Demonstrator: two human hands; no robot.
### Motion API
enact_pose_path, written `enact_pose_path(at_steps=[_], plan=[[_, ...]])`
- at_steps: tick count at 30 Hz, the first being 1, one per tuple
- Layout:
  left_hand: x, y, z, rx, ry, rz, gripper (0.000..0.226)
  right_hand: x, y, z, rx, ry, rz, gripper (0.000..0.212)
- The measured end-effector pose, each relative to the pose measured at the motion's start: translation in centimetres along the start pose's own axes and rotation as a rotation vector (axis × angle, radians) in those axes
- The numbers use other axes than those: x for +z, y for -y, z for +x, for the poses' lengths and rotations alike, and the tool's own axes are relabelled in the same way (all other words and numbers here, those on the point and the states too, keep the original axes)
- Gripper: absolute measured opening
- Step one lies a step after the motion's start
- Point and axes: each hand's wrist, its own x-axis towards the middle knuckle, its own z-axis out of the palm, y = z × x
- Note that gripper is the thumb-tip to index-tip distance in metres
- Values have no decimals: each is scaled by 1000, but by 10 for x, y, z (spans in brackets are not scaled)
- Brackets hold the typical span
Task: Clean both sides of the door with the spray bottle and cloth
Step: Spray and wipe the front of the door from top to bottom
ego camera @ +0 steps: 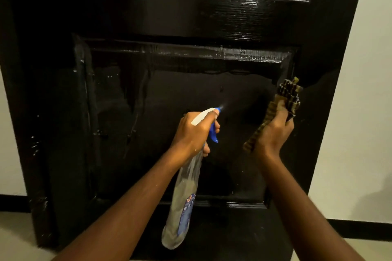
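Door (191, 17): black, glossy, panelled; it fills most of the view. The lower recessed panel sits right in front of the person. Wet streaks and droplets shine along the panel's top ledge and down its left moulding.
Spray bottle (184, 197): clear plastic body with a blue label low on its side, a white head and a blue trigger and nozzle. It hangs tilted, base toward the floor and nozzle aimed at the lower panel. A faint puff of mist shows just off the nozzle tip.
Left hand (195, 131): wrapped round the neck of the spray bottle, fingers curled over the blue trigger. The hand is held in front of the lower panel, apart from the door's surface.
Cloth (286, 97): checked, dark and tan, bunched up. One end sticks up above the fingers near the panel's right edge, and a strip trails down beside the wrist.
Right hand (275, 131): clenched round the cloth, held up near the right side of the lower panel. Whether the cloth touches the door cannot be told.
Wall (360, 112): pale, on both sides of the door, with a black skirting strip at the bottom.
Floor (19, 239): light-coloured, seen at the lower corners.
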Motion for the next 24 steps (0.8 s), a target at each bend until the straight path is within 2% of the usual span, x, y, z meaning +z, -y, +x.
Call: enact_pose_path(at_steps=[4,7,11,15,16,18,21,24], plan=[[-5,5,12,-45,-39,-17,49,7,-25,32,-325,80,-300,48],[-21,15,13,-32,-97,-63,48,31,-29,51,-596,200,-559,52],[-49,22,9,22,-182,-110,46,64,-60,52,-863,347,-1123,67],[-65,18,13,48,-208,-75,45,50,-93,21,-1261,678,-1324,74],[-66,16,15,59,-199,-61,46,39,-95,28,-1319,704,-1334,77],[-68,13,18,78,-185,-47,50,23,-88,53,-1277,589,-1289,81],[-75,8,26,116,-173,-32,47,27,-62,88,-1020,301,-1115,80],[-86,3,31,146,-169,-33,46,64,-44,89,-964,218,-989,69]])
